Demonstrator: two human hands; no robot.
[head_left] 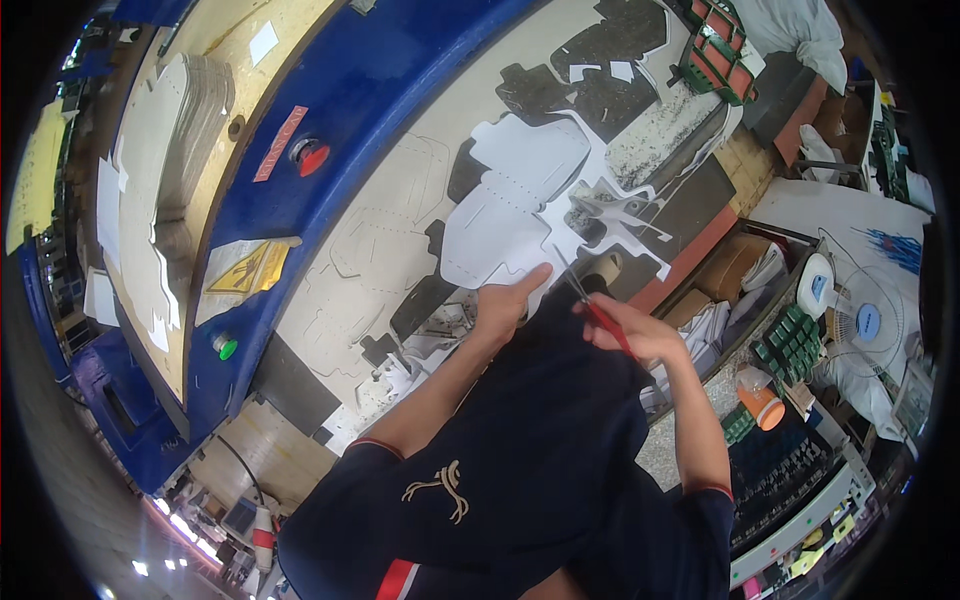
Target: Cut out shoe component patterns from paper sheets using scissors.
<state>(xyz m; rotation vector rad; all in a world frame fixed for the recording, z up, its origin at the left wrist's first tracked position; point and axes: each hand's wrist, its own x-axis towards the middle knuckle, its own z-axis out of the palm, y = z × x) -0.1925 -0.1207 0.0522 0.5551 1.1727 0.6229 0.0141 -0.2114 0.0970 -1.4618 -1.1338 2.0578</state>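
Note:
My left hand (510, 303) is closed on the near edge of a white die-cut card sheet (515, 215), thumb on top. Dotted and slit lines run across the sheet, and ragged scrap (625, 235) adjoins its right side. My right hand (630, 332) is closed round red-handled scissors (604, 322). Their thin metal blades point up and left and reach the sheet's near right edge, just right of my left thumb. How far the blades are apart is too small to tell.
Under the sheet lies a pale, line-marked work surface (385, 190) with dark cut-outs and scraps. A blue machine frame (380, 85) with a red button (311, 157) runs along the left, beside stacked card (180, 130). At right are a fan (868, 320) and an orange cup (762, 408).

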